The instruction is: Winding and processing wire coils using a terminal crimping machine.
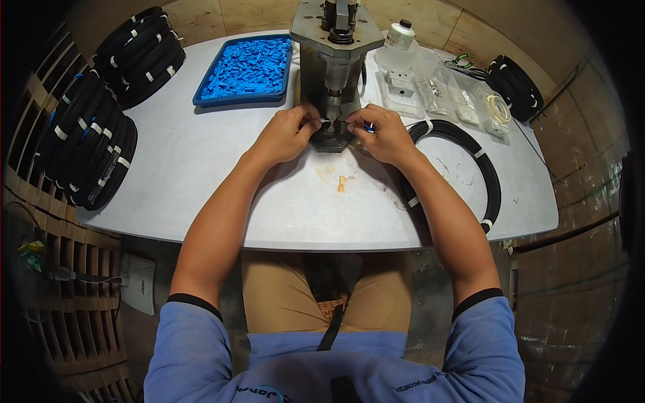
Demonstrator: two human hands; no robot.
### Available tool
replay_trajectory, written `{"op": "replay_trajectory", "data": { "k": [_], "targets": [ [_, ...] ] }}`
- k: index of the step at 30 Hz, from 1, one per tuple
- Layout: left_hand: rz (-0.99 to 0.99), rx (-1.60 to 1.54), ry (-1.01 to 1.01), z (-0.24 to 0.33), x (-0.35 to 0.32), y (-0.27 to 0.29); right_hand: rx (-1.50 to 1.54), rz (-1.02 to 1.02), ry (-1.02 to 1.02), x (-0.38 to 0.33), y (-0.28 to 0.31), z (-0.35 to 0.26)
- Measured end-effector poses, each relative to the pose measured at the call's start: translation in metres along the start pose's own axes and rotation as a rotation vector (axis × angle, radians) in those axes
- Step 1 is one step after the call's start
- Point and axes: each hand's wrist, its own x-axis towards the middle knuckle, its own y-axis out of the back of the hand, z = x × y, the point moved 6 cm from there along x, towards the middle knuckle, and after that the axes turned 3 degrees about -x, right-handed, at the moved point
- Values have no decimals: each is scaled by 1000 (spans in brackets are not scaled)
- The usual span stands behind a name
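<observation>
A grey metal bench press stands at the middle of the table, and both my hands meet at its lower tool. My left hand is closed in a pinch at the left of the tool, on a small whitish piece too small to name. On the other side, my right hand pinches the end of a thin dark cable. A bit of blue shows between those fingers. A coil of black cable, bound with white tape, lies beside and partly under my right forearm.
At the back left, a dark blue tray holds many small blue pieces. Stacked black coils crowd the left edge. Behind my right hand sit a white bottle, bagged small parts and a tape roll. An orange scrap lies in front.
</observation>
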Motion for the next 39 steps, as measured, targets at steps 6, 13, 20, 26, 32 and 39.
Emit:
{"op": "replay_trajectory", "data": {
  "k": [6,13,20,26,32,39],
  "targets": [
    [2,9,6,-2,1,-1,7,-7,-5,1,0,-1],
    [67,-54,1,-5,3,-3,-15,30,5,3,1,1],
    [65,-46,28,-5,3,-3,-52,26,-18,3,0,1],
    [60,-36,5,-5,3,-3,-35,23,-21,2,0,2],
    [56,-27,0,-5,4,-2,-30,16,-7,2,0,2],
    [46,-11,37,-3,3,-2,-77,6,23,1,0,0]
  ]
}}
